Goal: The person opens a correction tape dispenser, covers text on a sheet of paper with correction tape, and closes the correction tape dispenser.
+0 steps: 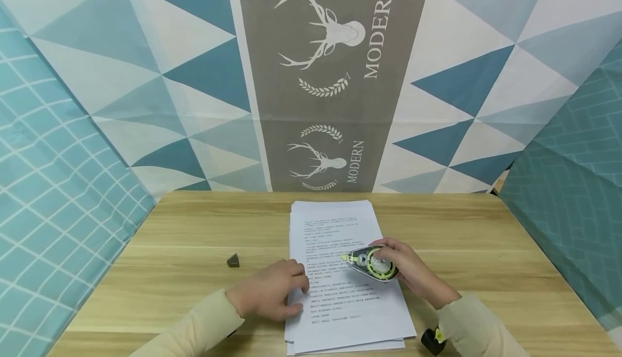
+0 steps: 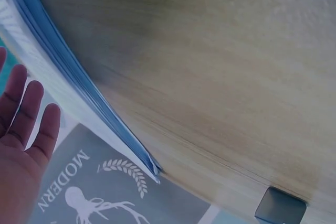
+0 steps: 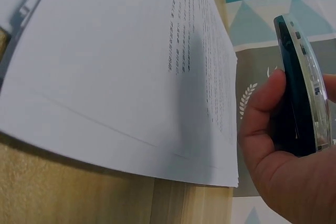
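My right hand (image 1: 405, 268) grips a correction tape dispenser (image 1: 373, 262) above the right half of a stack of printed paper (image 1: 335, 303). The dispenser has a clear case, a round reel and a yellow-green tip pointing left. In the right wrist view, the thumb and fingers clasp the dispenser (image 3: 296, 93) from its sides, held off the sheets. Loosely bent fingers of my left hand (image 1: 272, 289) reach over the left edge of the stack, holding nothing. A small dark cap-like piece (image 1: 233, 260) lies on the table left of the paper.
The wooden table (image 1: 486, 249) runs back to a patterned cloth (image 1: 325, 157). A black and yellow-green object (image 1: 433, 342) sits by the right sleeve, partly hidden. The stack's lower sheets stick out slightly at the left and front.
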